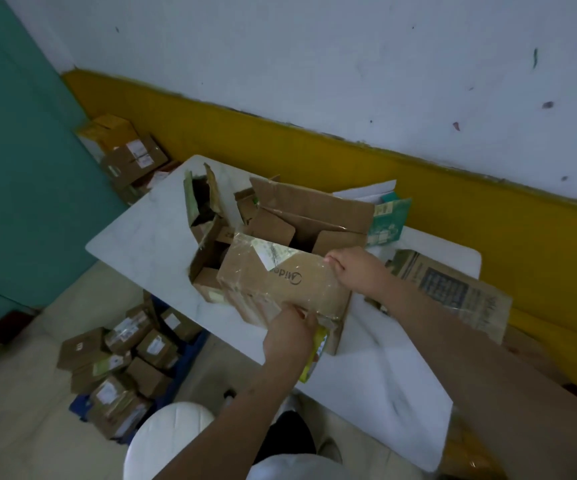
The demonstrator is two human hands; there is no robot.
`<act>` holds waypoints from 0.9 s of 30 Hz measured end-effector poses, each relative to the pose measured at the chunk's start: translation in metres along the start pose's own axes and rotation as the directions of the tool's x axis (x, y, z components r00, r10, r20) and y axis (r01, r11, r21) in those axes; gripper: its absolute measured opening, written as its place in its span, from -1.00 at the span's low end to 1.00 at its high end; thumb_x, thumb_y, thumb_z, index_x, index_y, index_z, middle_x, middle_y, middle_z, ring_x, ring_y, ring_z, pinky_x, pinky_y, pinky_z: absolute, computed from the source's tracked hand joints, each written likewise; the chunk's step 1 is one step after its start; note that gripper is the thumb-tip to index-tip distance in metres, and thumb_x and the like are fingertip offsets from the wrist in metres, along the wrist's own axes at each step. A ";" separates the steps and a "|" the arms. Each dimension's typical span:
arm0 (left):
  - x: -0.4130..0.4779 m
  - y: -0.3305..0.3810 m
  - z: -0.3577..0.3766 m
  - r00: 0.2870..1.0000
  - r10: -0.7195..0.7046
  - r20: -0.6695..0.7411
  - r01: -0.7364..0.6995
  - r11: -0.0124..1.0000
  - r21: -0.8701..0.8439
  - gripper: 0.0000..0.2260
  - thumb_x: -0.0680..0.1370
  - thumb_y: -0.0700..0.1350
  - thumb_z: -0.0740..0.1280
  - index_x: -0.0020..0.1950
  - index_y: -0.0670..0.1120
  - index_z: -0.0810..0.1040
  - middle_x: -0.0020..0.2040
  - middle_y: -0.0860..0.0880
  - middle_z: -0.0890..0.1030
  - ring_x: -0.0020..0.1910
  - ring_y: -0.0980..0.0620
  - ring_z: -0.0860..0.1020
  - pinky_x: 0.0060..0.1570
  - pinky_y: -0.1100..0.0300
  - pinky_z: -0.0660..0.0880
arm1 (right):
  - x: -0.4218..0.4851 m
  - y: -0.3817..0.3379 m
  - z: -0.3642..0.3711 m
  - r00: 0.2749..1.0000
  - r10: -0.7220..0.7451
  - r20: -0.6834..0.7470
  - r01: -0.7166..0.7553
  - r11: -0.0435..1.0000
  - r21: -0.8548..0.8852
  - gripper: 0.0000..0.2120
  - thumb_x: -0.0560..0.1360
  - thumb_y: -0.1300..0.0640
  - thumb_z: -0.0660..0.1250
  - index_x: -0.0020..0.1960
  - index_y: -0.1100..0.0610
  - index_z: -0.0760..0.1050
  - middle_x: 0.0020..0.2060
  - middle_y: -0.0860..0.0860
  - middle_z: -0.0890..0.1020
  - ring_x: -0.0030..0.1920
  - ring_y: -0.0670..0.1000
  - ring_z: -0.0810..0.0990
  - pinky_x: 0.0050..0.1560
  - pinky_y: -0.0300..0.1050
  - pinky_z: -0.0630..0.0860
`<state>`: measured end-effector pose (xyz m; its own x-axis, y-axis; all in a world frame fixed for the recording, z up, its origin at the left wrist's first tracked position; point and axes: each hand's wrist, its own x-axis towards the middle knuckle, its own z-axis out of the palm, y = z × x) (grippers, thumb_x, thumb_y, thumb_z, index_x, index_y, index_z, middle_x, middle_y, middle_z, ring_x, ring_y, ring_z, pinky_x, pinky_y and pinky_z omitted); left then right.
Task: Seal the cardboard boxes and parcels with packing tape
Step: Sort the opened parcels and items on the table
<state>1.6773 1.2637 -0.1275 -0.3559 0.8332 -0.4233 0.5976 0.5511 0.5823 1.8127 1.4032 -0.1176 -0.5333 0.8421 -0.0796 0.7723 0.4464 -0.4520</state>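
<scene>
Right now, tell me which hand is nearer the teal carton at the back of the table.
Right. The right hand grips the top edge of the brown box, just short of the teal carton; the left hand holds the box's near corner, farther off.

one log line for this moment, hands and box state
left hand: grips near lower edge of cardboard box | right hand: grips its upper edge | far flaps: open, unsealed | box on: white table

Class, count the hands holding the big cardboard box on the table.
2: left hand grips the near bottom edge of the box; right hand grips its top right edge. None seem hidden.
</scene>
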 end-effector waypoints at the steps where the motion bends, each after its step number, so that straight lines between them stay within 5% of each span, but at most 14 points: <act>1: 0.000 0.002 0.002 1.000 0.010 -0.011 -0.009 1.000 0.013 -0.71 0.63 0.17 0.16 0.05 -0.05 0.41 -0.12 -0.05 0.64 -0.20 -0.10 0.67 -0.09 -0.02 0.59 | 0.000 0.000 0.000 1.000 0.020 -0.007 -0.020 1.000 -0.010 -0.72 0.67 0.06 0.11 0.01 0.14 0.56 -0.14 0.10 0.64 -0.13 0.11 0.58 -0.16 -0.07 0.43; 5: 0.004 -0.003 0.009 0.999 0.035 -0.012 -0.035 0.999 -0.001 -0.72 0.66 0.14 0.13 0.14 -0.05 0.42 -0.02 -0.04 0.61 -0.04 -0.13 0.62 -0.09 0.05 0.50 | -0.001 -0.008 -0.003 0.997 0.074 0.037 -0.070 0.994 -0.088 -0.64 0.64 -0.19 0.04 0.01 0.05 0.45 -0.13 0.04 0.59 -0.08 0.09 0.58 -0.14 -0.07 0.41; 9: 0.000 -0.007 0.013 0.998 0.067 -0.017 -0.068 0.995 -0.072 -0.76 0.67 0.13 0.13 0.11 -0.03 0.39 -0.04 0.00 0.57 -0.14 -0.04 0.59 -0.19 0.14 0.41 | -0.019 -0.008 0.025 0.999 0.018 -0.031 -0.030 0.889 -0.456 -0.19 0.46 -0.53 -0.09 0.31 0.09 0.40 0.09 0.05 0.51 0.10 0.11 0.44 0.18 0.07 0.33; 13: 0.000 -0.008 0.014 0.997 0.080 0.023 -0.073 0.968 -0.240 -0.79 0.68 0.09 0.13 0.10 -0.05 0.36 -0.08 0.06 0.56 -0.47 0.18 0.55 -0.46 0.32 0.42 | -0.025 -0.014 0.037 0.999 -0.027 -0.043 0.005 0.890 -0.455 -0.17 0.55 -0.39 -0.21 0.58 0.17 0.09 0.45 0.11 0.32 0.46 0.18 0.24 0.50 0.27 0.01; 17: 0.000 -0.008 0.010 0.991 0.116 0.071 -0.081 0.922 -0.379 -0.75 0.69 0.08 0.09 0.15 -0.10 0.35 -0.01 0.01 0.54 -0.25 0.12 0.56 -0.39 0.35 0.49 | -0.036 -0.022 0.047 0.991 -0.116 0.060 0.130 0.894 -0.429 -0.29 0.60 -0.27 -0.31 0.61 0.14 -0.20 0.60 0.08 -0.17 0.58 0.04 -0.24 0.54 0.19 -0.23; 22: 0.004 -0.021 0.007 0.973 0.227 0.046 -0.204 0.934 -0.293 -0.68 0.68 0.19 -0.01 0.12 0.03 0.41 0.06 0.04 0.56 0.06 0.00 0.55 0.00 0.08 0.42 | -0.027 -0.019 0.042 0.987 -0.145 0.075 0.163 0.877 -0.451 -0.14 0.50 -0.31 -0.55 0.61 0.16 -0.13 0.60 0.13 -0.11 0.59 0.08 -0.14 0.56 0.16 -0.15; 27: 0.020 -0.048 -0.028 0.961 0.239 -0.141 -0.266 0.935 -0.233 -0.63 0.65 0.24 -0.03 0.05 0.08 0.48 -0.11 0.10 0.56 -0.10 0.09 0.55 -0.05 0.06 0.49 | -0.020 -0.025 0.038 0.988 -0.119 0.094 0.150 0.869 -0.471 -0.12 0.48 -0.35 -0.53 0.61 0.14 -0.11 0.60 0.14 -0.09 0.59 0.11 -0.10 0.54 0.23 -0.14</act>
<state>1.6219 1.2548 -0.1446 -0.3003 0.9385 -0.1702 0.4863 0.3042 0.8192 1.7907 1.3636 -0.1385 -0.6519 0.7505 -0.1085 0.7539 0.6568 0.0134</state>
